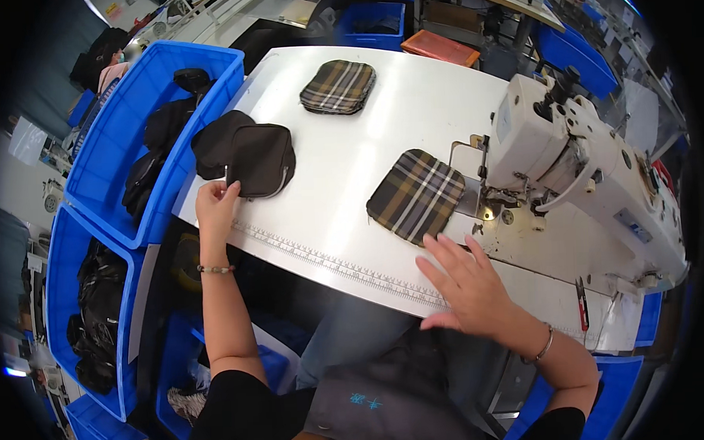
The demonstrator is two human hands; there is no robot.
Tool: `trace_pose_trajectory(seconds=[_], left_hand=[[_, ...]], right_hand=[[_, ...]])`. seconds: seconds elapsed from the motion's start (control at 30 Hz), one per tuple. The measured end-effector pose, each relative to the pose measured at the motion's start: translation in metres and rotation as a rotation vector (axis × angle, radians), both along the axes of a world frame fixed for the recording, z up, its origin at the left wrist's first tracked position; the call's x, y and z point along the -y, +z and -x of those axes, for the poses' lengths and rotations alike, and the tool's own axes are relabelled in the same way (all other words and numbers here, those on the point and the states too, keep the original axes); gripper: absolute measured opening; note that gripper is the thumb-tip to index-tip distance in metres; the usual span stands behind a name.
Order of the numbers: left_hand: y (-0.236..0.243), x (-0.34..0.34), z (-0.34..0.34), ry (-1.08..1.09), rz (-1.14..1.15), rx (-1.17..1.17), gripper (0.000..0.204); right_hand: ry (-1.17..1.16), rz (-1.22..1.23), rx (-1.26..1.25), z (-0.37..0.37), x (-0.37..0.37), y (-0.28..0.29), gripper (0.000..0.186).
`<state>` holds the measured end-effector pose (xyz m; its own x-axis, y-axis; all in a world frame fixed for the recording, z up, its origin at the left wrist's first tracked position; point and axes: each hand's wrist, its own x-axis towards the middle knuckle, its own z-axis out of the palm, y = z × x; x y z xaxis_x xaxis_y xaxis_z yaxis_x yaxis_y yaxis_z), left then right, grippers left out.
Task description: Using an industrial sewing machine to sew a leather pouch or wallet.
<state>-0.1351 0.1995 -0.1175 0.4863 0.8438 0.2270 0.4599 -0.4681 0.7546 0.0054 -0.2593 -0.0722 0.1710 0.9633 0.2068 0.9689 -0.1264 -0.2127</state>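
My left hand is closed at the near left corner of a black fabric pouch, thumb and fingertips pinching its edge. This pouch overlaps a second black pouch at the left side of the white table. Fingers spread, my right hand hovers over the table's near edge and holds nothing. Its fingertips are close to the near edge of a plaid fabric square with rounded corners; I cannot tell if they touch. Farther back lies a small stack of similar plaid pieces.
A white sewing machine stands at the right, its needle area beside the plaid square. Blue bins with black pouches line the left side. A printed ruler strip follows the near edge. A red-handled tool lies at the right.
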Motion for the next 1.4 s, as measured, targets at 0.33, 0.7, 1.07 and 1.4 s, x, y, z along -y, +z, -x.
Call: trace_pose_trajectory(seconds=[0.33,0.7,1.07,1.4], left_hand=[[0.113,0.104,0.011,-0.863,0.41,0.428,0.03],[0.109,0.246,-0.044,-1.398,0.787,-0.409,0.015],[0.083,0.244,-0.036,-1.339,1.255,-0.332,0.009],[0.072,0.222,-0.031,-1.608,1.204,-0.339,0.018]], right_hand=[[-0.071,-0.122,-0.072,-0.048,0.006,-0.005,0.048],[-0.051,0.036,-1.82,0.024,0.001,0.013,0.023],[-0.013,0.008,-2.038,0.024,0.023,0.021,0.023],[0.287,-0.401,-1.937,0.029,0.047,0.019,0.013]])
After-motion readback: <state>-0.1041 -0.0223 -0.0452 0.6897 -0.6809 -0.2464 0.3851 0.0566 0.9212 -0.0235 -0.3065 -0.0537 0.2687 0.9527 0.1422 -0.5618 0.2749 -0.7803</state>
